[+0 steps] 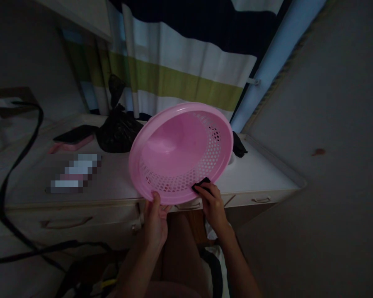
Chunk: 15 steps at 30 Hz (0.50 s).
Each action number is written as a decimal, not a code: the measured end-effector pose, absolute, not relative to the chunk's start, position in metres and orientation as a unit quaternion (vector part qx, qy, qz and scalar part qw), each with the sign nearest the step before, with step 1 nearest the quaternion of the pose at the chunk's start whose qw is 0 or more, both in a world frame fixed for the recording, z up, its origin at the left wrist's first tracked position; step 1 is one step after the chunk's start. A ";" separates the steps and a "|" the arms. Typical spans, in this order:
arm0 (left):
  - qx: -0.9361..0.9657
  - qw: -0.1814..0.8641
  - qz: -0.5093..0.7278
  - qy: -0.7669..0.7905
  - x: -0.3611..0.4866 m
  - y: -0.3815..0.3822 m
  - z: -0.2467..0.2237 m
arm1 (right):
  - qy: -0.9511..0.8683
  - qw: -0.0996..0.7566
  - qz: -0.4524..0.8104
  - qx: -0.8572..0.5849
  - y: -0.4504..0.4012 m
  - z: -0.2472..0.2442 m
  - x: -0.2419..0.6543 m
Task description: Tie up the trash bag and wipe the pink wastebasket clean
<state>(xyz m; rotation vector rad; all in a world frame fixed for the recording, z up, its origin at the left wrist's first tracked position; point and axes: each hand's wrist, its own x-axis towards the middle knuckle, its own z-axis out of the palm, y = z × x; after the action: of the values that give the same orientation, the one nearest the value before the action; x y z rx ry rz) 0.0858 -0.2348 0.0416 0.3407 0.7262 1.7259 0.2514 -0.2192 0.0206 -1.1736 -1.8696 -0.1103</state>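
Observation:
A round pink plastic basket (177,145) with rows of holes in its side is tilted, its open top facing me, above the front edge of a white counter. My left hand (156,219) grips the basket's near rim, thumb on the inner side and fingers beneath. At the rim's lower right, my right hand (211,203) pinches a small black cloth (202,185) against the basket. The fingers under the rim are partly hidden.
A black plastic bag (116,130), a dark flat object on a pink one (73,145) and a blurred-out item (76,174) lie left on the counter (112,178). Something black (238,145) sits right behind the basket. A black cable (6,186) hangs at left; a striped curtain (186,78) hangs behind.

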 end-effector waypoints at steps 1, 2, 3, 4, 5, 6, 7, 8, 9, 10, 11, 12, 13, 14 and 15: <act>0.146 0.578 0.740 0.312 0.086 -0.235 0.042 | -0.753 0.458 -0.024 -0.472 -0.222 0.019 0.240; 0.145 0.575 0.742 0.313 0.086 -0.234 0.042 | -0.751 0.468 -0.002 -0.467 -0.226 0.017 0.228; 0.144 0.574 0.742 0.315 0.086 -0.234 0.041 | -0.747 0.475 0.022 -0.465 -0.230 0.015 0.216; 0.143 0.573 0.742 0.317 0.086 -0.234 0.041 | -0.745 0.482 0.044 -0.459 -0.235 0.014 0.204; 0.141 0.571 0.743 0.319 0.085 -0.234 0.040 | -0.744 0.494 0.051 -0.447 -0.239 0.013 0.194; 0.138 0.570 0.744 0.321 0.084 -0.233 0.039 | -0.744 0.500 0.054 -0.440 -0.243 0.012 0.186; 0.136 0.569 0.744 0.321 0.083 -0.233 0.039 | -0.747 0.502 0.053 -0.433 -0.246 0.011 0.181; 0.135 0.570 0.745 0.319 0.081 -0.233 0.038 | -0.752 0.499 0.048 -0.428 -0.249 0.011 0.179; 0.136 0.571 0.746 0.314 0.080 -0.232 0.038 | -0.758 0.491 0.041 -0.427 -0.249 0.010 0.180; 0.138 0.574 0.745 0.309 0.079 -0.232 0.038 | -0.765 0.481 0.031 -0.428 -0.249 0.010 0.184; 0.140 0.578 0.744 0.305 0.078 -0.232 0.038 | -0.770 0.470 0.019 -0.432 -0.248 0.009 0.190; 0.142 0.581 0.742 0.304 0.078 -0.232 0.039 | -0.773 0.460 0.007 -0.438 -0.246 0.009 0.198; 0.143 0.583 0.740 0.306 0.077 -0.232 0.040 | -0.773 0.453 -0.006 -0.444 -0.243 0.009 0.206; 0.143 0.583 0.737 0.308 0.077 -0.232 0.042 | -0.772 0.449 -0.019 -0.450 -0.240 0.010 0.215; 0.144 0.583 0.737 0.311 0.077 -0.232 0.043 | -0.769 0.447 -0.030 -0.455 -0.237 0.010 0.223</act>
<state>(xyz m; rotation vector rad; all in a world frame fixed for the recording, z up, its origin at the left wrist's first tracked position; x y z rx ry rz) 0.0773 -0.2321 0.0428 0.3369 0.7260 1.7197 0.2229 -0.2368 0.0099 -1.1277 -1.9049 -0.0745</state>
